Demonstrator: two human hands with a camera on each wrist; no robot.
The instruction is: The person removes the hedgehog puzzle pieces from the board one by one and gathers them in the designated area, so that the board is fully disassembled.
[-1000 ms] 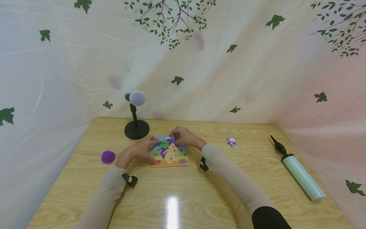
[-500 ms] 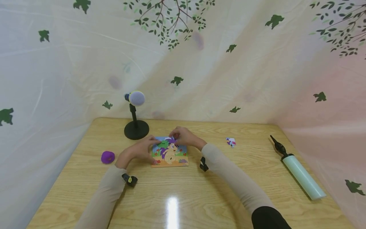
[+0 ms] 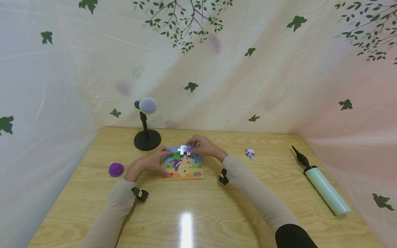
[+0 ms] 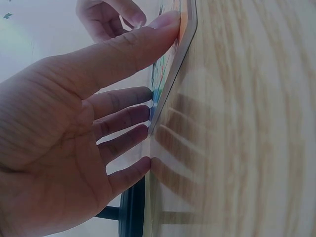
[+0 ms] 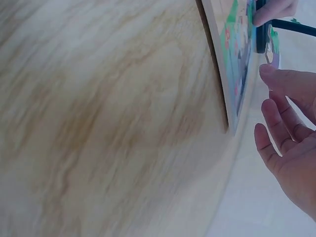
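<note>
A jigsaw puzzle board [image 3: 185, 174] with a picture of a purple-haired pony lies flat on the wooden table. My left hand [image 3: 151, 161] rests on its left side, fingers extended, thumb [image 4: 165, 20] pressing near the front corner and some fingertips at the far edge. Over the far part of the board, my right hand [image 3: 204, 146] pinches a puzzle piece [image 3: 185, 150] between thumb and fingers. In the right wrist view the puzzle piece [image 5: 273, 52] stands off the board's surface, with the remaining right fingers loosely bent below it.
Another puzzle piece [image 3: 249, 153] lies to the right. Farther right is a pale green hand pump [image 3: 327, 191] with a black nozzle. A purple lump [image 3: 116, 169] sits left, and a round white-faced thing on a black stand [image 3: 148, 140] stands behind. Printed fabric [image 3: 273, 79] hangs beyond.
My right hand has risen slightly from the board and brought up the puzzle piece, now tilted and catching light. My left hand keeps its place on the board.
</note>
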